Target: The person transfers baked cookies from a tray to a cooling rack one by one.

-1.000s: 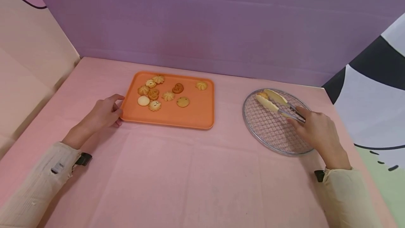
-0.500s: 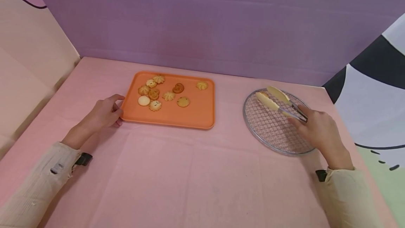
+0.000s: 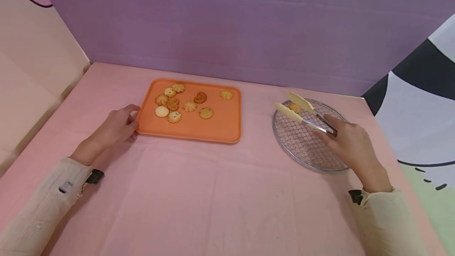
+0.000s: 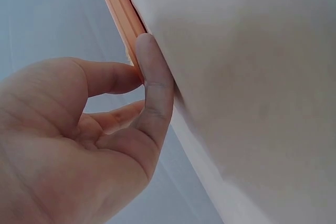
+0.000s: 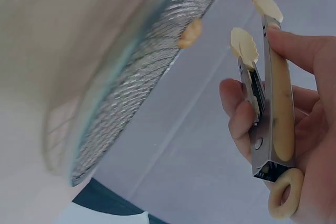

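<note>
Pink tabletop point(image 3: 199, 192) stretches back to a purple wall point(image 3: 227, 31). An orange tray point(image 3: 220, 127) holds ten cookies point(image 3: 190, 106), mostly toward its left, and the left hand point(image 3: 115, 125) pinches that side's edge between thumb and fingers. At a round wire rack point(image 3: 305, 145), the right hand point(image 3: 350, 141) wraps around metal tongs point(image 5: 283, 114), whose pale ends are spread, clear of a lone cookie point(image 3: 295, 108) lying on it

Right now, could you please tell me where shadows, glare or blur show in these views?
Head view: soft shadows beside both sleeves, a bright glint on the tongs; left wrist view: a soft-edged shadow across the table, the left hand fairly crisp; right wrist view: the rack blurry, the tongs sharper.
</note>
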